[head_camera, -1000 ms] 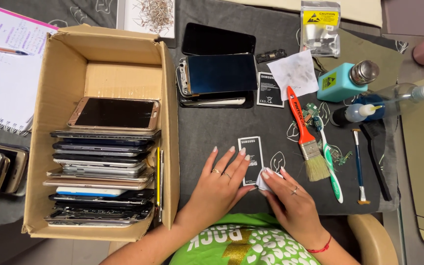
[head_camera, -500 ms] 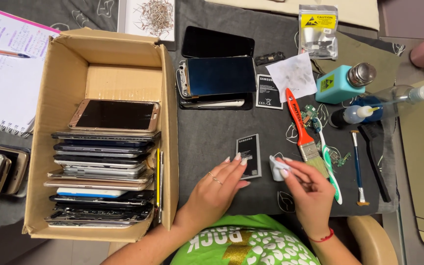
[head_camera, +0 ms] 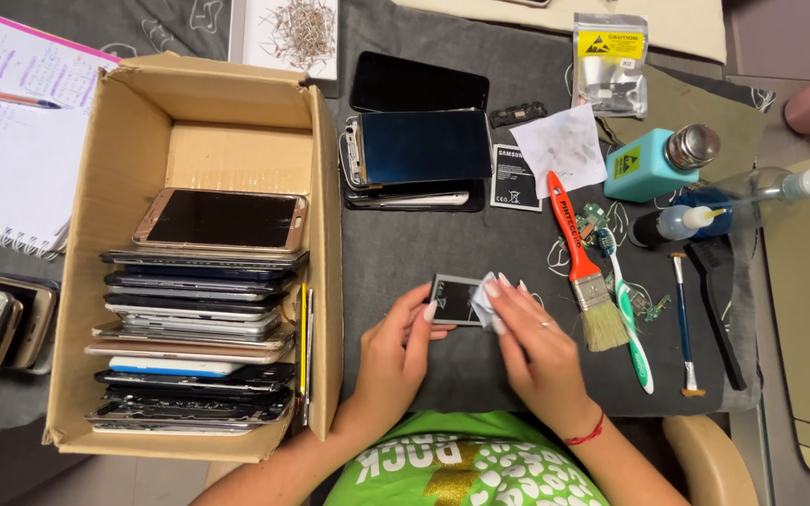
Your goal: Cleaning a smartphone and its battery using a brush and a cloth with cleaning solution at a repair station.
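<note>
— Where's the phone battery (head_camera: 455, 300)?
— Centre of the frame, above the dark bench (head_camera: 424, 253); left hand (head_camera: 396, 351) grasping its edge.
— And the right hand (head_camera: 536, 351)?
— Its grip presses a white wipe (head_camera: 483, 302) onto it.

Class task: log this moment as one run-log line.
left hand: holds phone battery | right hand: presses white wipe on battery | nearby: paintbrush, box of phones

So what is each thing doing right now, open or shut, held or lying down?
Phone battery: lifted, held by left hand.
White wipe: pressed on the battery by right hand fingers.
Cardboard box: open, full of stacked phones.
Paintbrush: lying flat.
Toothbrush: lying flat.
Teal bottle: capped.
</note>
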